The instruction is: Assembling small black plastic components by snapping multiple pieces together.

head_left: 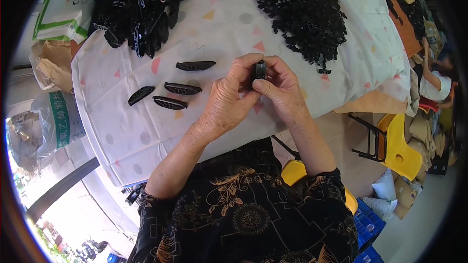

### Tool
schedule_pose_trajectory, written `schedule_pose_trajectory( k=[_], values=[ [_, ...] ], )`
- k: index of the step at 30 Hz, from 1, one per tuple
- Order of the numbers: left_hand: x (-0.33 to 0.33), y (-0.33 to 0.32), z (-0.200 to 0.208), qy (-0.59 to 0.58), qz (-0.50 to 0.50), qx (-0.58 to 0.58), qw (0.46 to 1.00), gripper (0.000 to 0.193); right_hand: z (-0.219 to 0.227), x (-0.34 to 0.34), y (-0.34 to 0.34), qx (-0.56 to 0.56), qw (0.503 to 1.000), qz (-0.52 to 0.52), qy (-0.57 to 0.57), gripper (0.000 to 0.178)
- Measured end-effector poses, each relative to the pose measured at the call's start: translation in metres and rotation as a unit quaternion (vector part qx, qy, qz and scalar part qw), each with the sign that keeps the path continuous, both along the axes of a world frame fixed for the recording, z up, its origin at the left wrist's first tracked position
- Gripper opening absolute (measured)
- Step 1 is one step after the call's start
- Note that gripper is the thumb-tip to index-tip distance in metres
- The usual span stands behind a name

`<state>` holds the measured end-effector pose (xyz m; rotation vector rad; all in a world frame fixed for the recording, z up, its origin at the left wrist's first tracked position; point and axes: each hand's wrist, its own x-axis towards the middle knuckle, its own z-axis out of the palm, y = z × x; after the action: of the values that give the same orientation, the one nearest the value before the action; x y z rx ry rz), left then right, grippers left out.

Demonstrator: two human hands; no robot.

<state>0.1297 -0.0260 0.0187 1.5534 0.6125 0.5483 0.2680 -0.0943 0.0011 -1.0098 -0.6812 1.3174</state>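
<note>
Both of my hands meet over the table and grip one black plastic piece [260,70], seen nearly end-on. Its exact kind is hard to make out. My left hand [234,90] pinches it from the left, and my right hand [282,85] has its thumb pressed against the near end. To the left of my hands lie several separate long black plastic pieces, curved and slim: one farther back [195,65], one in the middle [183,88], one nearer me [170,103] and one at the left [141,95].
A heap of long black pieces [141,9] fills the far left of the patterned tablecloth [146,131]. At the far right is a pile of small black parts [309,17]. A yellow chair [402,143] and blue crates [368,224] stand at right; another person [434,78] is beyond.
</note>
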Motion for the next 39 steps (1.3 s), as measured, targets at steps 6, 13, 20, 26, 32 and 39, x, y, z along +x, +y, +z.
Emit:
schedule_pose_trajectory(
  k=[6,13,20,26,32,39],
  values=[
    [0.010,0.005,0.009,0.054,-0.018,0.048,0.997,0.047,-0.004,0.010,-0.001,0.031,0.998,-0.027,0.037,0.036],
    [-0.018,0.030,-0.017,0.218,0.095,0.477,0.846,0.027,0.027,0.060,0.016,0.070,0.671,-0.090,-0.733,0.024],
    [-0.127,0.060,-0.032,0.315,0.162,0.520,0.777,0.018,0.020,0.088,0.036,0.049,0.475,0.006,-0.879,0.015],
    [-0.223,0.103,-0.032,0.389,0.267,0.553,0.687,0.018,0.027,0.085,0.047,0.056,0.470,0.048,-0.880,0.014],
    [-0.149,0.134,-0.009,0.269,0.238,0.479,0.801,0.014,0.007,0.089,0.056,0.097,0.513,-0.029,-0.852,0.012],
    [-0.117,0.161,-0.026,0.381,0.267,0.406,0.786,0.021,0.000,0.022,0.072,0.161,0.714,-0.042,-0.680,0.018]
  ],
)
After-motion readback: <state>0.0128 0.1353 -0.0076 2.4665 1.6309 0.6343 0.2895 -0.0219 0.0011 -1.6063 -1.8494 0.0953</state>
